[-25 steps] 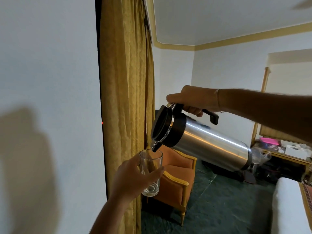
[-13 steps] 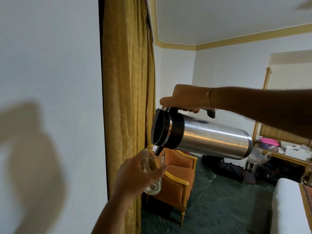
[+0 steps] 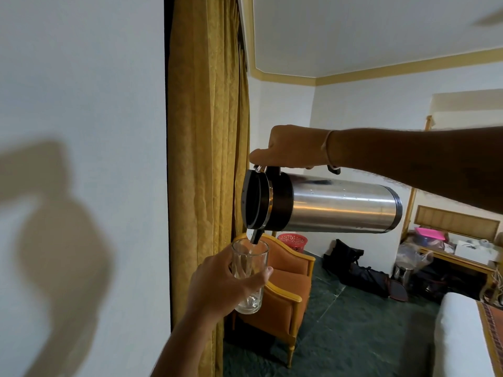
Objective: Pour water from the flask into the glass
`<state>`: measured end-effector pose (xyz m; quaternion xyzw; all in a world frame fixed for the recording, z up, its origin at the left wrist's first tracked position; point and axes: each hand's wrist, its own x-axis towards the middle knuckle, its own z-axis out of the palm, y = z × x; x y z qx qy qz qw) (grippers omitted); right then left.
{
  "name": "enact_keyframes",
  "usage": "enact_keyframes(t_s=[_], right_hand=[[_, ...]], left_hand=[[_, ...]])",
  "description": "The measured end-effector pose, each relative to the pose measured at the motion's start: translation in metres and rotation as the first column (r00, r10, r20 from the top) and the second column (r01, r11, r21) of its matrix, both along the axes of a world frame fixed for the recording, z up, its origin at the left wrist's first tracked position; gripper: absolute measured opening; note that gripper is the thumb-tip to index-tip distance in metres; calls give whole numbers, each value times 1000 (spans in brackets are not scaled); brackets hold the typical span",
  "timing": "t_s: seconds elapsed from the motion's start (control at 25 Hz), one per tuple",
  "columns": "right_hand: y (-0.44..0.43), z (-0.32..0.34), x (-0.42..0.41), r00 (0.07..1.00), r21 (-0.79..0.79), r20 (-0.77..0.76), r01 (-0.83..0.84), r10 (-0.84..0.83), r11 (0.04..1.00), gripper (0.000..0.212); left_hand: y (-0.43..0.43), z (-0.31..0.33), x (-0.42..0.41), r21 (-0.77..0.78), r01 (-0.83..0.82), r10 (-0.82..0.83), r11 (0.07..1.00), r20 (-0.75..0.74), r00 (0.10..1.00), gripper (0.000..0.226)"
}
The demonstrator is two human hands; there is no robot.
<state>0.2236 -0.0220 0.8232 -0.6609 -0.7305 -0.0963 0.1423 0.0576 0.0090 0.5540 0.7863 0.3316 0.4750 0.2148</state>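
A steel flask (image 3: 337, 206) with a black lid lies almost level in the air, its black spout dipping into the mouth of a clear glass (image 3: 251, 261). My right hand (image 3: 292, 146) grips the flask's black handle from above. My left hand (image 3: 223, 282) wraps around the glass from the left and holds it upright under the spout. A thin stream of water runs into the glass, and a little water sits at its bottom. My fingers hide most of the handle.
A white wall fills the left, with a gold curtain (image 3: 206, 159) beside it. An orange armchair (image 3: 285, 289) stands below the glass. Black bags (image 3: 353, 265), a red basket (image 3: 292, 240), a cluttered wooden table (image 3: 451, 254) and a white bed edge (image 3: 457, 336) lie to the right.
The flask's base has risen from a downward slant to about level, even slightly above the lid end. My right hand has lifted, and the glass has stayed under the spout.
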Motion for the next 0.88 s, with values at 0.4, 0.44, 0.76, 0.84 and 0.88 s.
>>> enact_keyframes(t_s=[0.4,0.44,0.76,0.84,0.88], right_hand=[[-6,4,-14,999,27,49,-22,21,999,59],[-6,4,-15,998,29,60,-29,27,999,59],[-2,4,-16,980,88,195,30,-47,996,65],[0,4,-14,978,98,201,27,-46,995,65],[1,4,-13,980,98,195,18,-37,995,65]], left_hand=[[7,0,1,40,-2,2,999,-5,1000,43],[8,-1,2,41,-2,2,999,-9,1000,43],[14,-10,4,13,-17,17,1000,-41,999,49],[16,-12,4,8,-25,25,1000,-46,999,52],[16,-12,5,6,-26,26,1000,-48,999,53]])
